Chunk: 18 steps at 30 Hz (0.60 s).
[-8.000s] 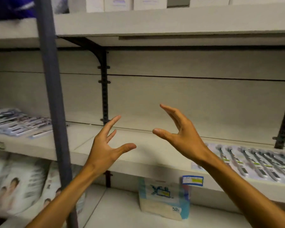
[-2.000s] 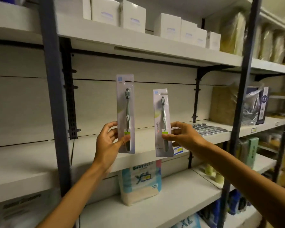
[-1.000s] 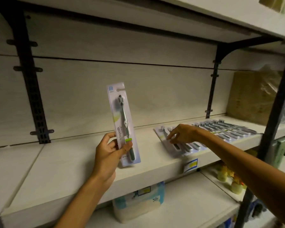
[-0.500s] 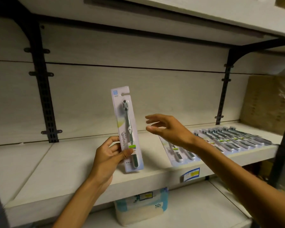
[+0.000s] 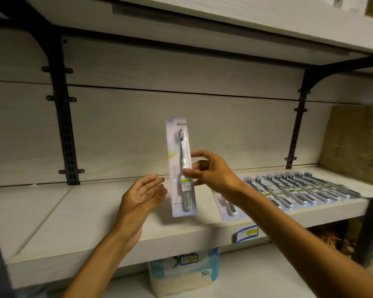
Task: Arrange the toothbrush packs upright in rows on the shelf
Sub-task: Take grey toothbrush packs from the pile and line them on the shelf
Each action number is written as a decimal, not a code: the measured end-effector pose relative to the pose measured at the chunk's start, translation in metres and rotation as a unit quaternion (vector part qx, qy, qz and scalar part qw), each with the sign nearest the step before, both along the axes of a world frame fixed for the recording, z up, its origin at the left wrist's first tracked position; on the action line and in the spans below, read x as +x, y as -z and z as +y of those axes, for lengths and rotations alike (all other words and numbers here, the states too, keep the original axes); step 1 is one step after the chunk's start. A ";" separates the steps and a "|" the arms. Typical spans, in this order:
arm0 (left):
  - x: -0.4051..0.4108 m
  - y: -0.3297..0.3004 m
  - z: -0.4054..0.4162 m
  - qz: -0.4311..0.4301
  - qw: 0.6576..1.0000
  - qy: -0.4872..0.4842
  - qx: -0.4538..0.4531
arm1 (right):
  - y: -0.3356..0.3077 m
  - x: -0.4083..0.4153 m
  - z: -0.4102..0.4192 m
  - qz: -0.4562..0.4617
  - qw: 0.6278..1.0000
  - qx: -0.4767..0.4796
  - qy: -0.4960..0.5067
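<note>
Shelf [image 5: 78, 214]: pale board, store bay. Toothbrush pack [image 5: 181, 168] stood upright near front edge; your right hand [image 5: 211, 171] pinched its mid-right edge, left hand [image 5: 141, 195] spread, empty, just beside. Judged light, thin, tippy, slick: hold card edges. Flat packs [image 5: 297, 190] lay right.

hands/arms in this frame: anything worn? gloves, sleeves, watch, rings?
Nothing worn that shows. Both the left hand and right hand are bare: no gloves, no rings visible on the fingers in view. Both forearms are bare from wrist to the frame edge, with no sleeve cuff, watch or wristband. Upper arms are out of frame, so short sleeves cannot be ruled out.
</note>
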<state>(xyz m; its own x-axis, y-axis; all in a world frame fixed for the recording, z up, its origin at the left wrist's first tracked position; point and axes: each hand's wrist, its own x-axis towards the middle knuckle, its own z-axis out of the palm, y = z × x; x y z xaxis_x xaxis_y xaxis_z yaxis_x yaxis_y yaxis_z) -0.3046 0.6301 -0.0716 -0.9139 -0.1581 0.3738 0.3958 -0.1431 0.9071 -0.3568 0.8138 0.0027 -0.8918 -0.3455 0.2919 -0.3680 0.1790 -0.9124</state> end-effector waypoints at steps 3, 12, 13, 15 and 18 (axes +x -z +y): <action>0.002 -0.001 0.000 0.000 1.000 -0.013 0.010 | -0.003 -0.021 0.019 -0.066 0.995 0.072 0.029; 0.000 0.000 0.002 0.002 1.000 -0.022 0.001 | 0.030 -0.065 0.036 -0.028 0.941 0.327 0.080; 0.000 0.000 0.002 0.004 1.000 -0.023 -0.001 | 0.033 -0.066 0.037 -0.005 0.930 0.358 0.080; 0.000 0.001 0.003 0.008 1.000 -0.026 -0.008 | 0.038 -0.067 0.037 0.032 0.910 0.405 0.076; 0.000 0.001 0.004 0.014 0.999 -0.036 -0.026 | 0.043 -0.067 0.039 0.052 0.893 0.443 0.062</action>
